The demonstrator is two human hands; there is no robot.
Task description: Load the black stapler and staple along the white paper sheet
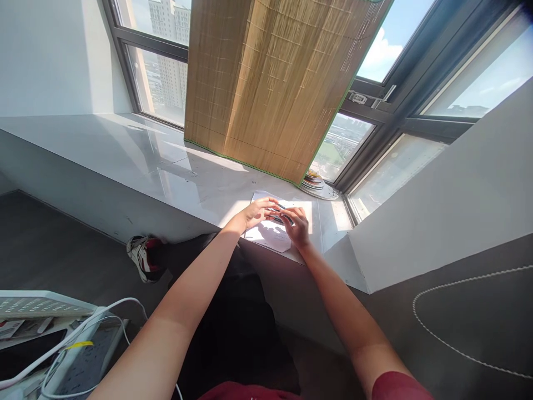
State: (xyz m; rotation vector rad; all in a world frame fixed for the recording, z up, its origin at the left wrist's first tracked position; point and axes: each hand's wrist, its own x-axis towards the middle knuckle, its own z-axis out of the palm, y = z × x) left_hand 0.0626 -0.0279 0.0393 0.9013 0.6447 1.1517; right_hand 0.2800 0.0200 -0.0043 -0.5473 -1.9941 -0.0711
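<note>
Head cam: R hand point(298, 226) w/ dk obj point(287, 219) over paper point(270, 240).

Nothing readable; print on the paper point(270, 242) is too small

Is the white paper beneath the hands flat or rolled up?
Flat: the white paper lies spread on the windowsill, its near edge showing no roll. Whether it is folded underneath, I cannot tell.

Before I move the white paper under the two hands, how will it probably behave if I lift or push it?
The white paper looks thin and flat, so it would probably bend when lifted by a corner. It is likely light, since its edge shows little thickness. The sill looks glossy and reflective, so pushing might slide it easily.
</note>
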